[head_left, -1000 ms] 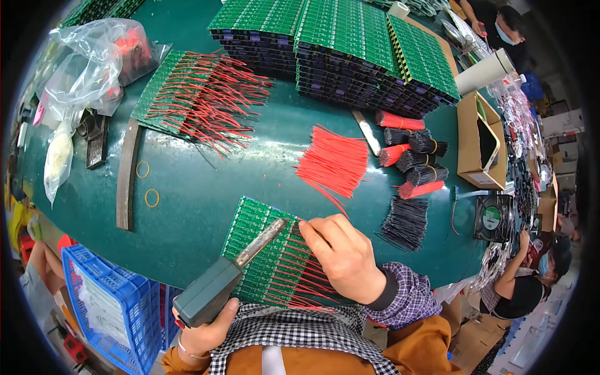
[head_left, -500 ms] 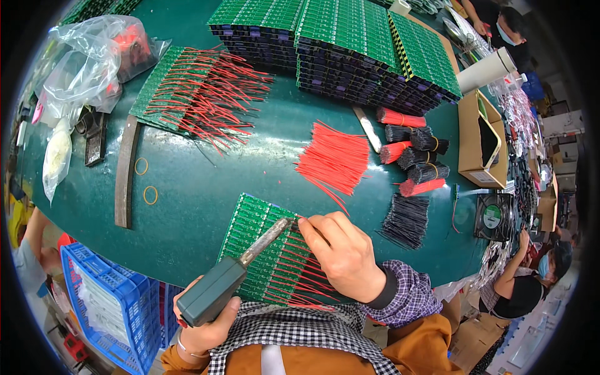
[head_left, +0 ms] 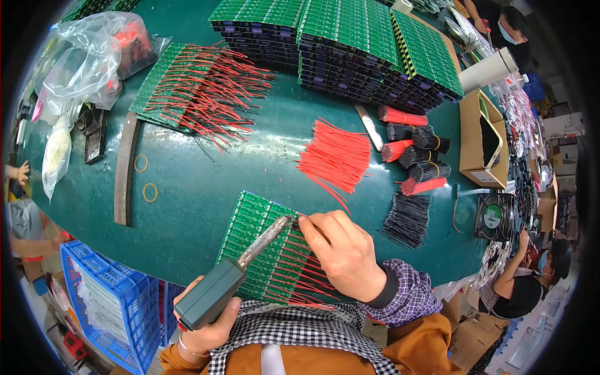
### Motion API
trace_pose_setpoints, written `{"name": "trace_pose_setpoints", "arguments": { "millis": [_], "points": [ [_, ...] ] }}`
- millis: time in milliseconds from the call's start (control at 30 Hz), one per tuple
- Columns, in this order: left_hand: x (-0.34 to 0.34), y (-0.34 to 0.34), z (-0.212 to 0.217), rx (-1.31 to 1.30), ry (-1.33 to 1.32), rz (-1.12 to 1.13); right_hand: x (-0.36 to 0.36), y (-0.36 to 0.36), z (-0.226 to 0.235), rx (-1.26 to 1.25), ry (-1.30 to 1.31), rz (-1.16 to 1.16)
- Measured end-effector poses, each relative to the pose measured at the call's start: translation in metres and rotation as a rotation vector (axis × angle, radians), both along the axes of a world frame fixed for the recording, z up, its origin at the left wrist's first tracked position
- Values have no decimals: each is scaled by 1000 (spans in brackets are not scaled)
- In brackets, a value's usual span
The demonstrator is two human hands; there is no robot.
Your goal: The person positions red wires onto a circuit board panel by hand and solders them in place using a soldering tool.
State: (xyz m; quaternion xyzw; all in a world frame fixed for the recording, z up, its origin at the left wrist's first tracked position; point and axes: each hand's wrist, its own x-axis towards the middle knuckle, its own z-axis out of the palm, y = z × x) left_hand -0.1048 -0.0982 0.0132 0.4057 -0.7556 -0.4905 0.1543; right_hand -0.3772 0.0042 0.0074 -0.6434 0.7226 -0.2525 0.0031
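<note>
In my left hand is a dark green soldering iron, its long metal tip reaching up to the right over a green circuit board panel. The tip ends near the panel's upper right edge. Right beside it, my right hand pinches a red wire, mostly hidden by the fingers. Below that spot, a row of red wires runs across the panel toward the right. Loose red wires lie in a pile beyond my right hand, and loose black wires to its right.
Stacked green panels stand at the back. A wired panel stack lies left of them, near a metal bar. Bundled wires, a cardboard box and a fan are at right. A blue crate stands lower left.
My hands, the soldering iron and the panel hold almost the same place. At the far left, another person's arm has shifted and a hand now shows at the table's edge.
</note>
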Motion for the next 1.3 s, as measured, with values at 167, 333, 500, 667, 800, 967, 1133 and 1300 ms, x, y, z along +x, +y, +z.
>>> {"name": "trace_pose_setpoints", "arguments": {
  "millis": [167, 333, 500, 667, 800, 967, 1133, 1300],
  "points": [
    [3, 2, 0, 8, 2, 1, -1, -1, 0, -3, 52, 6],
    [-1, 4, 0, 7, 51, 41, 0, 0, 0, -2, 51, -13],
    [3, 4, -2, 46, 101, 82, 2, 1, -2, -13, 26, -34],
    [4, 7, 1, 67, 85, 118, 6, 4, -5, -113, 74, -28],
    [8, 7, 0, 29, 52, 90, 8, 6, -8, -120, 24, -11],
    [8, 6, -1, 3, 24, 47, 8, 6, -8, -91, 10, 0],
    [7, 6, -3, 2, 54, 42, 8, 6, -9, -89, 28, -4],
    [4, 4, -3, 3, 57, 22, 8, 6, -10, -85, 34, -13]
  ]
}}
